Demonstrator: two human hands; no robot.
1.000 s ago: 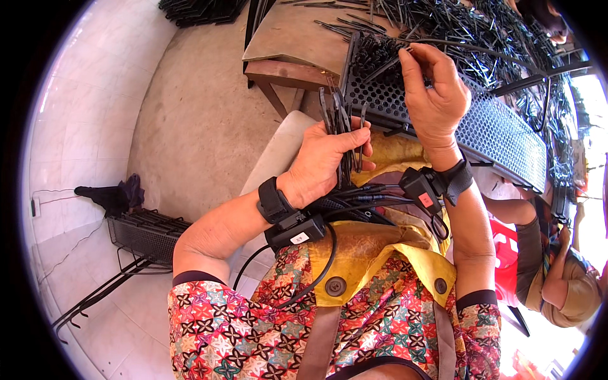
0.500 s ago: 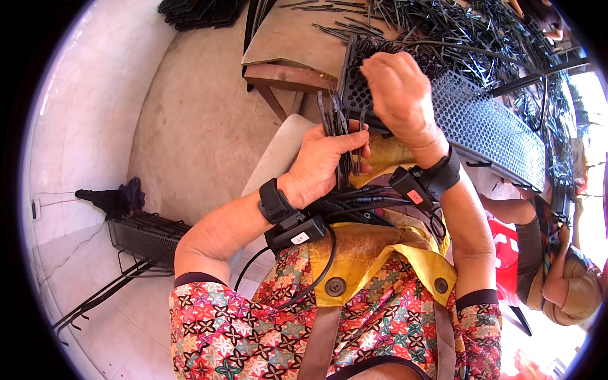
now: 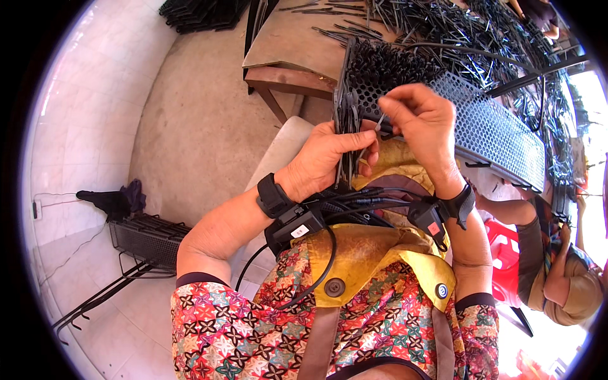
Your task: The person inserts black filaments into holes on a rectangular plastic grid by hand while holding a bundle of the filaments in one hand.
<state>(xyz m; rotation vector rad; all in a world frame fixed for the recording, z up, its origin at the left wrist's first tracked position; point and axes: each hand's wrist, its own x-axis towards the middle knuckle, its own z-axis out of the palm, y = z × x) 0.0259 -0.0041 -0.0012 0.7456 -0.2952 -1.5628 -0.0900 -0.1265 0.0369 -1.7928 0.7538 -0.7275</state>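
My left hand (image 3: 334,152) is closed round a bundle of slim black sticks (image 3: 346,120), held upright with their tops above the fingers. Just right of it, my right hand (image 3: 421,117) pinches one slim stick (image 3: 380,121) between thumb and fingertips, close to the left fingertips. Beyond both hands lies a black perforated rack (image 3: 487,123) with rows of round holes. Many similar dark pieces stand packed in its far left part. Exactly what kind of piece these sticks are, I cannot make out.
A wooden-topped table (image 3: 297,38) with loose black sticks stands ahead; a large heap of them (image 3: 443,38) spreads to the right. Another loaded rack (image 3: 149,237) is at the left by the tiled wall. A person in a tan cap (image 3: 573,288) is at the right.
My right hand has come down from above the rack toward my left hand and now pinches a stick there. The left hand keeps its bundle, which looks drawn closer together.
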